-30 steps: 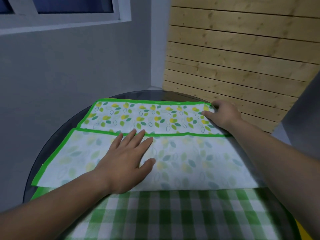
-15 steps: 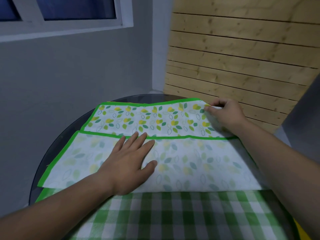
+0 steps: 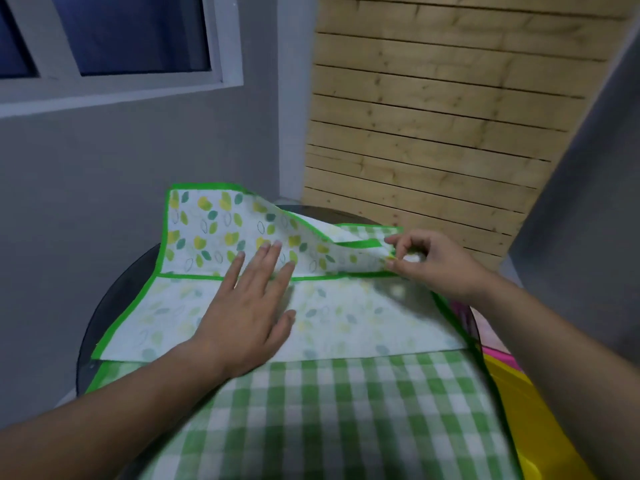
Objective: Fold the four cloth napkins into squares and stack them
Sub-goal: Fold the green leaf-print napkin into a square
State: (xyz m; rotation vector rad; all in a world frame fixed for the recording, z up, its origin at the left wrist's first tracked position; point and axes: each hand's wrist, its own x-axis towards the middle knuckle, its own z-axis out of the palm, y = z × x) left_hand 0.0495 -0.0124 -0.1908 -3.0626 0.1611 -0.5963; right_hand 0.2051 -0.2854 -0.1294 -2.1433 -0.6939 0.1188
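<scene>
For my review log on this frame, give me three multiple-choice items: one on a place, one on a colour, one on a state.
1. Where does the left hand rest?
A) on the leaf-print napkin
B) on the window sill
C) on the wooden wall

2. What colour is that napkin's border?
A) red
B) green
C) blue

3. What is the right hand doing?
A) lying flat and open
B) pinching the napkin's raised corner
C) holding a cup

Answers:
1 A: its straight fingers lie flat on the printed cloth.
2 B: a bright green band runs along the napkin's edge.
3 B: thumb and fingers close on the right corner, which is held up off the table.
</scene>
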